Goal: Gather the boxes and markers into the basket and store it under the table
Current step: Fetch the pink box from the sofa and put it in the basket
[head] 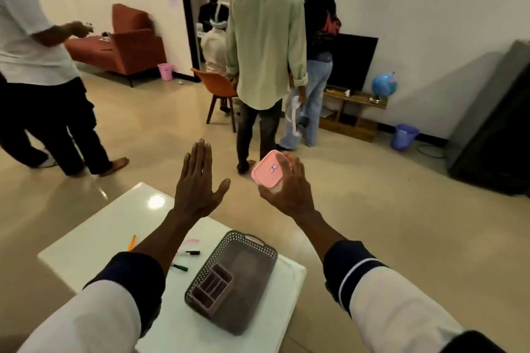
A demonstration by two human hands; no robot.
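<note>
My right hand (289, 186) gripped the pink-lidded box (268, 170), its body mostly hidden; my left hand (198, 183) was spread flat. Beyond the basket (255, 241), my forearm partly covered the markers (186, 253).

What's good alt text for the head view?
The right hand holds a pink-lidded box in the air while the left hand is spread open, above a white table with a grey basket and loose markers; several people stand behind.

Glossy white surface (120, 226); matt grey perforated plastic basket (258, 246); smooth pink plastic box lid (268, 170); polished floor (358, 209).
</note>
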